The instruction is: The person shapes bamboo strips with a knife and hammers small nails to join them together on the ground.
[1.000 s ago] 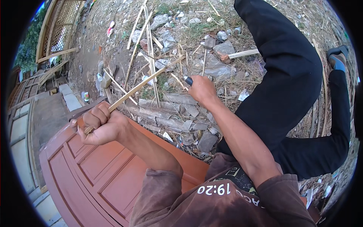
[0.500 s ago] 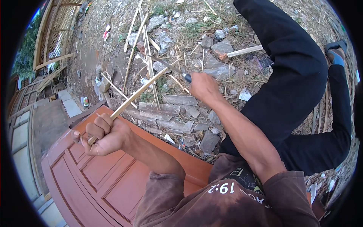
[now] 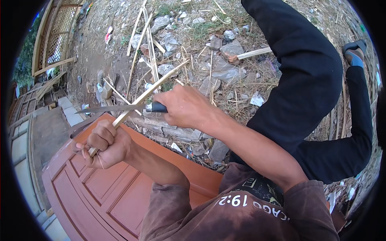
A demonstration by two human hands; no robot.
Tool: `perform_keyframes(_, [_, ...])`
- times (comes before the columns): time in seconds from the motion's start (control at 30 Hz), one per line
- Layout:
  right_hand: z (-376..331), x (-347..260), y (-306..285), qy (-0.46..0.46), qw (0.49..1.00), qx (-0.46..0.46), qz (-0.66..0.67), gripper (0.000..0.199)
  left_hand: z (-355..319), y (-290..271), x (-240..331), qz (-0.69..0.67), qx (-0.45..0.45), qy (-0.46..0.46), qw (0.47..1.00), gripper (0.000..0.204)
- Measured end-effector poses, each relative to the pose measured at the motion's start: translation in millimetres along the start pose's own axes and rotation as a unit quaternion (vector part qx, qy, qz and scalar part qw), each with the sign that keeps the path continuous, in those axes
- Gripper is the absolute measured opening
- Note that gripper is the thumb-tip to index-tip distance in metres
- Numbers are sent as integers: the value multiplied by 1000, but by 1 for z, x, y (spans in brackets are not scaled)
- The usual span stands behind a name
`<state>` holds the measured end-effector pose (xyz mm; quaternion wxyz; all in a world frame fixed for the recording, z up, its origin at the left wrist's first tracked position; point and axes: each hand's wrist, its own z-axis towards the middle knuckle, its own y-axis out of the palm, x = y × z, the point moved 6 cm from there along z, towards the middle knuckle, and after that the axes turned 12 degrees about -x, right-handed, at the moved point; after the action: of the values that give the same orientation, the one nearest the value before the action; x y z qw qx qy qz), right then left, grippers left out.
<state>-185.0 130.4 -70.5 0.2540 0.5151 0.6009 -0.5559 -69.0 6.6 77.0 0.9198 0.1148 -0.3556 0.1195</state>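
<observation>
My left hand (image 3: 103,141) is closed around the lower part of a pale wooden stick (image 3: 155,86), which slants up and to the right away from me. In my right hand (image 3: 183,105) is the dark handle of a knife (image 3: 110,108). Its long thin blade points left and lies across the stick, a little above my left fist. Whether the cutting edge bites into the wood I cannot tell. Below my left forearm is a reddish-brown panelled door (image 3: 120,193).
Several thin wooden strips (image 3: 152,52) lie on the stony ground beyond my hands. Grey stones (image 3: 232,50) and a pale wood piece (image 3: 255,53) are near my dark-trousered leg (image 3: 301,80). At the far left stands a wooden lattice (image 3: 54,38).
The knife has come down along the stick toward my left fist, and its blade has swung to point left. My left hand still grips the stick in nearly the same place.
</observation>
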Motion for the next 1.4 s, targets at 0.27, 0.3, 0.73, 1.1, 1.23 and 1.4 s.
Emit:
perform_keyframes(0.27, [2, 31, -2, 77, 997, 5, -1, 17, 3, -1, -3, 7, 2, -6, 1000, 15])
perform_keyframes(0.3, [-1, 14, -4, 20, 1000, -16, 5, 17, 6, 0, -4, 1, 0, -8, 1000, 13])
perform_keyframes(0.73, [18, 77, 19, 113, 991, 43, 57, 17, 6, 0, -8, -41, -12, -24, 999, 13])
perform_keyframes(1.1, [24, 122, 20, 214, 975, 33, 46, 18, 9, 3, -12, -83, -52, -25, 995, 8])
perform_keyframes(1.23, [17, 87, 10, 146, 989, 20, 28, 18, 8, -6, -5, -50, -62, -23, 997, 10])
perform_keyframes(1.4, [13, 122, 33, 275, 958, 20, 84, 22, 11, -21, -7, -34, 20, -23, 999, 8])
